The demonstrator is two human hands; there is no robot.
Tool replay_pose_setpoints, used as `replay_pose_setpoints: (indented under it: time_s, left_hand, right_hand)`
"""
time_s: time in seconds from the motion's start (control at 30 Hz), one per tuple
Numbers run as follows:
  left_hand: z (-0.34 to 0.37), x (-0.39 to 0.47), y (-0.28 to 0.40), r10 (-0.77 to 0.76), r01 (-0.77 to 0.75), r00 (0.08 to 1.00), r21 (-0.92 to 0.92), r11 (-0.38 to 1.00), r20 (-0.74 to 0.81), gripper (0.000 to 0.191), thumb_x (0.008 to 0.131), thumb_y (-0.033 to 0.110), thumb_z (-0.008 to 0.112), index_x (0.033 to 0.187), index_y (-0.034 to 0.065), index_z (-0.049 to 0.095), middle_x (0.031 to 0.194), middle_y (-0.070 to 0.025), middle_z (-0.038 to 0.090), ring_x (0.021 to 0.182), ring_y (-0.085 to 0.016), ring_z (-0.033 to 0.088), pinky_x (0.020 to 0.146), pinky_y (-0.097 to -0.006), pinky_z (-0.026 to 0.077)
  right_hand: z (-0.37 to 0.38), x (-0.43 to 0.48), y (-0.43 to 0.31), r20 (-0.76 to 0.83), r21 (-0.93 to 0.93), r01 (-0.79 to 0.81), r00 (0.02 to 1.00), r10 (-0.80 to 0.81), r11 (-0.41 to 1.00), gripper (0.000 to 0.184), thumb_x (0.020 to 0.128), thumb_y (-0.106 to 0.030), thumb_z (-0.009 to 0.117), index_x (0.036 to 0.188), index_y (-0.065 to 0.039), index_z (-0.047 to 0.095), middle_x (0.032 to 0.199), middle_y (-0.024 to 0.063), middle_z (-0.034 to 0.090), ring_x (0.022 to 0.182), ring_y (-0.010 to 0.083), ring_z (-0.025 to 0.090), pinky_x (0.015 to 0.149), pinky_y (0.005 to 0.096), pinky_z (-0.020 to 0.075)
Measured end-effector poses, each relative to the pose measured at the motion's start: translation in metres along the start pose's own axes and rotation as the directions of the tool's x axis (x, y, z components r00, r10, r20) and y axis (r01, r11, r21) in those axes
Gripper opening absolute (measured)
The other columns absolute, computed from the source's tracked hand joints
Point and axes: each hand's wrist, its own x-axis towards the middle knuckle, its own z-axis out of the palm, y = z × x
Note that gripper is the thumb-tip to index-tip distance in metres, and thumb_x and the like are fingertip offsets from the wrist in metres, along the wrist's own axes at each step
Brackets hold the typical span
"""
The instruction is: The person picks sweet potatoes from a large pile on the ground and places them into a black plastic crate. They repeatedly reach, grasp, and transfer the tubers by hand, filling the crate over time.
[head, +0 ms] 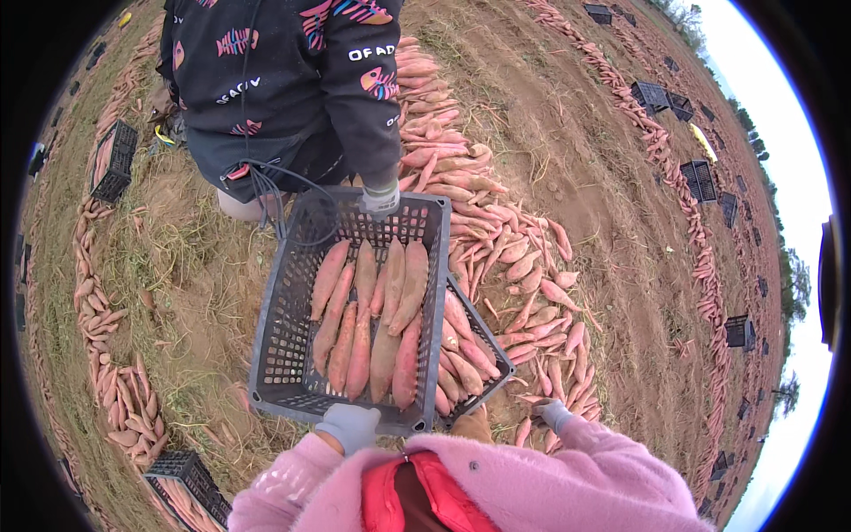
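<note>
My left hand (pixel 349 425), in a pale grey glove, grips the near rim of a black plastic crate (pixel 282 312). Inside the crate, several long sweet potatoes (pixel 357 359) lie side by side in two rough rows. My right hand (pixel 550 413), also gloved, is down among loose sweet potatoes (pixel 555 372) at the right; whether its fingers close on one is unclear. A co-worker's gloved hand (pixel 380 201) is on the crate's far rim. Partly hidden beneath its right side is a second black crate (pixel 495 352), holding more sweet potatoes (pixel 465 359).
A co-worker (pixel 279 100) in a dark patterned top is at the far side, with a looped cord (pixel 266 193) hanging toward the crate. A thick row of sweet potatoes (pixel 459 173) runs away beyond. Filled crates (pixel 114 161) and another row (pixel 100 312) lie left; further crates (pixel 698 181) stand right.
</note>
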Motion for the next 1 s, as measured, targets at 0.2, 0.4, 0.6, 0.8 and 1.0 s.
replay_pose_setpoints:
  time_s: [0.2,0.4,0.6,0.8,1.0]
  left_hand:
    - [-0.072,-0.042,-0.065,0.036,-0.039,0.997,0.032,0.999,0.072,0.023,0.081,0.023,0.056,0.094,0.0065,0.067,0.083,-0.0198,0.070,0.078,-0.039,0.069,0.069,-0.0501,0.053]
    - [-0.164,-0.054,-0.103,0.000,0.000,1.000,0.110,0.994,-0.002,0.026,0.082,0.022,0.055,0.101,0.0090,0.068,0.087,-0.0188,0.071,0.083,-0.037,0.069,0.074,-0.0478,0.054]
    - [-0.248,-0.025,-0.130,-0.119,0.136,0.988,0.193,0.972,-0.096,0.026,0.083,0.020,0.059,0.106,0.0161,0.071,0.091,-0.0166,0.071,0.089,-0.036,0.068,0.079,-0.0447,0.053]
    - [-0.322,0.011,-0.175,-0.166,0.177,0.984,0.258,0.950,-0.062,0.027,0.083,0.017,0.059,0.107,0.0125,0.071,0.098,-0.0172,0.070,0.095,-0.037,0.066,0.083,-0.0435,0.052]
    - [-0.375,0.077,-0.233,-0.097,0.102,0.995,0.224,0.969,-0.034,0.026,0.081,0.020,0.066,0.104,0.0072,0.070,0.091,-0.0201,0.070,0.087,-0.038,0.067,0.076,-0.0429,0.052]
  right_hand:
    - [0.153,-0.103,-0.047,0.197,-0.084,0.110,0.976,-0.092,0.990,0.032,0.087,-0.017,0.068,0.116,-0.003,0.066,0.091,0.0085,0.071,0.074,0.0187,0.069,0.063,0.0320,0.0567]
    - [0.178,-0.155,-0.056,0.174,0.034,0.081,0.981,-0.086,0.996,0.030,0.085,-0.016,0.068,0.112,-0.005,0.067,0.088,0.0074,0.070,0.071,0.0187,0.069,0.062,0.0317,0.0554]
    - [0.166,-0.162,0.016,0.002,0.347,-0.022,1.000,0.023,0.938,0.034,0.086,-0.015,0.065,0.119,-0.004,0.064,0.092,0.0127,0.072,0.070,0.0242,0.070,0.059,0.0359,0.0558]
    - [0.188,-0.154,0.062,0.029,0.502,-0.250,0.962,0.273,0.828,0.018,0.086,-0.013,0.064,0.103,-0.007,0.065,0.086,0.0144,0.069,0.067,0.0283,0.068,0.057,0.0420,0.0550]
    - [0.224,-0.120,-0.016,0.080,0.473,-0.243,0.969,0.233,0.847,0.017,0.084,-0.014,0.067,0.099,-0.007,0.065,0.082,0.0105,0.069,0.064,0.0241,0.066,0.054,0.0391,0.0537]
